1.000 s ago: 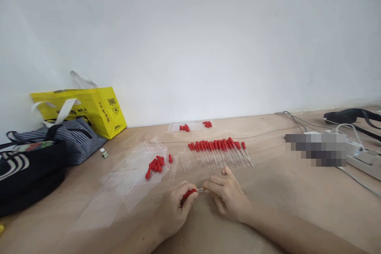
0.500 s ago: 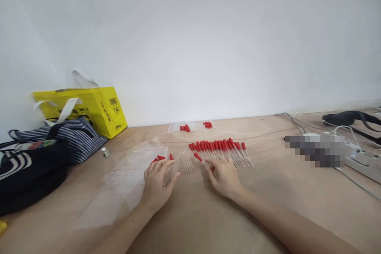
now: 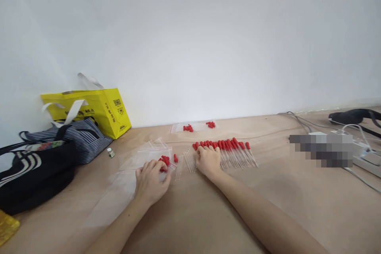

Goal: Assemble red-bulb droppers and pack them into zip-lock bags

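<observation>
A row of clear droppers with red bulbs (image 3: 235, 151) lies on the wooden table. My right hand (image 3: 209, 161) is closed over the left end of that row, its fingertips bent down; what they hold is hidden. Near a small pile of red bulbs (image 3: 164, 160) on clear zip bags (image 3: 143, 155), my left hand (image 3: 152, 181) has its fingers apart and curved, with nothing visibly held. Between the hands lie several thin clear tubes (image 3: 189, 161) and a single red bulb (image 3: 175, 158).
Against the wall, a clear bag (image 3: 198, 127) bears more red bulbs. Yellow (image 3: 114, 113), striped (image 3: 93, 137) and black (image 3: 38, 174) bags stand at left, with a small bottle (image 3: 110, 152) beside them. A power strip (image 3: 367, 164), cables and a black strap (image 3: 348, 116) lie at right.
My right hand has moved left and up onto the row's left end, where the separate dropper is now out of sight. My left hand has drawn back slightly left. The view has shifted a little.
</observation>
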Tool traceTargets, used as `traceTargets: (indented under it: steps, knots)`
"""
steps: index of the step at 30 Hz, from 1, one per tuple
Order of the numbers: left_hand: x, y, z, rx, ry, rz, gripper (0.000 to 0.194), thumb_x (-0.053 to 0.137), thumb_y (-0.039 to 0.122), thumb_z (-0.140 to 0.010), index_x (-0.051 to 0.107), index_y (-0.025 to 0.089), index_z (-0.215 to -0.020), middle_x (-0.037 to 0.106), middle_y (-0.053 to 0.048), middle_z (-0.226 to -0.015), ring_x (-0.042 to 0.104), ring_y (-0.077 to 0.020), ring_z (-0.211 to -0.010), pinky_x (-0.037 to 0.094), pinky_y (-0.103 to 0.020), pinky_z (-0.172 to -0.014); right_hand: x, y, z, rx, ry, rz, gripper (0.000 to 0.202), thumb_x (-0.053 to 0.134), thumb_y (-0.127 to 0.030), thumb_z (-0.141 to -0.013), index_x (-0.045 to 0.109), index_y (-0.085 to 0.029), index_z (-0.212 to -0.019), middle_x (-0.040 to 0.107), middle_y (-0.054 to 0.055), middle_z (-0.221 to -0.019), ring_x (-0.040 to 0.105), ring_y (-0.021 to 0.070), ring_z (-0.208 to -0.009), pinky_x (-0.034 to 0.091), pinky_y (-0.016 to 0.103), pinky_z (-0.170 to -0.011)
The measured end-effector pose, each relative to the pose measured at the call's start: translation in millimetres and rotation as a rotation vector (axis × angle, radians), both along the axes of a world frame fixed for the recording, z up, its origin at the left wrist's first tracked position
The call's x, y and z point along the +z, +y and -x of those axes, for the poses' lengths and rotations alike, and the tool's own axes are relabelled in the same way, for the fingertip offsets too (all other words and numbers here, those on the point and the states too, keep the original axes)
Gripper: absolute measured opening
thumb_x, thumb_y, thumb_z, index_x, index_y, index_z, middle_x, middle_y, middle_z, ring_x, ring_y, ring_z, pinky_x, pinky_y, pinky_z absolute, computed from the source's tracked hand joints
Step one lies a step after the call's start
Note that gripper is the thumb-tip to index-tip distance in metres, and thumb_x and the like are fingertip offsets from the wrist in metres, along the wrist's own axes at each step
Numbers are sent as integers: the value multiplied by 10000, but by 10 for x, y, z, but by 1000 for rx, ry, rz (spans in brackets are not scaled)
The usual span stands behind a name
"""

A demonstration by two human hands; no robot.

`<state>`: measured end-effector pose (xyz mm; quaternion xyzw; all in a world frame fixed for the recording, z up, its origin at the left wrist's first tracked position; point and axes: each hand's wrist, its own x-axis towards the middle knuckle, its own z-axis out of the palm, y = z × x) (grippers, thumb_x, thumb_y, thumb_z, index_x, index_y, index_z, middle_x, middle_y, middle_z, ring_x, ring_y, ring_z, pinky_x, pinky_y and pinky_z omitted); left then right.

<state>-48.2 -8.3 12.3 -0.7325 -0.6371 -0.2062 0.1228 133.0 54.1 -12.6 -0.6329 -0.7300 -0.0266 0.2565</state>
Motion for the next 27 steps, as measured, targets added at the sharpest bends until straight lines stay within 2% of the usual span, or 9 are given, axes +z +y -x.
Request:
traceTargets:
  steps: [4, 7, 13, 16, 19, 23, 27]
  knots:
    - [32, 44, 83, 64, 1, 13, 109, 466, 185, -685, 565, 223, -710, 608, -11, -817, 502, -221, -844, 268, -335, -693, -8, -19, -33, 13, 2, -19, 160, 456, -221, -746, 603, -190, -798, 623, 78, -836, 509, 217, -840, 217, 348, -704]
    - [50, 112, 75, 96, 9, 6, 137, 452, 245, -726, 588, 229, -735, 603, -26, -854, 493, -229, -865, 274, -352, -713, 19, -17, -4, 26, 10, -31, 196, 438, -264, -765, 618, -189, -786, 618, 76, -841, 508, 212, -834, 224, 353, -714]
    - [87, 437, -150, 148, 140, 86, 265, 435, 388, -757, 630, 213, -721, 581, -76, -966, 440, -255, -986, 214, -438, -853, 103, 40, 140, -29, -21, 138, 262, 425, -302, -757, 642, -160, -793, 624, 111, -891, 512, 229, -875, 234, 375, -761]
    - [68, 621, -237, 190, 163, 121, 278, 474, 380, -712, 653, 168, -692, 584, -140, -958, 431, -308, -995, 188, -489, -863, 122, 76, 195, -57, -33, 180, 276, 430, -274, -742, 647, -125, -822, 627, 144, -899, 523, 236, -874, 239, 379, -773]
    - [34, 743, -270, 228, 171, 148, 281, 489, 333, -685, 666, 125, -749, 586, -189, -949, 449, -337, -968, 207, -510, -842, 127, 100, 239, -58, -35, 202, 267, 451, -267, -722, 655, -123, -816, 635, 152, -890, 539, 241, -851, 245, 381, -776]
    - [22, 805, -282, 250, 163, 172, 279, 502, 315, -669, 671, 116, -765, 591, -204, -946, 467, -350, -947, 241, -511, -816, 128, 111, 290, -57, -34, 231, 254, 473, -276, -713, 664, -129, -794, 643, 160, -858, 553, 254, -828, 253, 391, -770]
    - [88, 760, -299, 228, 158, 143, 250, 466, 277, -713, 658, 116, -710, 598, -194, -911, 471, -346, -944, 279, -479, -786, 146, 89, 301, -40, -30, 217, 253, 474, -267, -718, 656, -113, -802, 636, 168, -873, 551, 258, -835, 258, 393, -774]
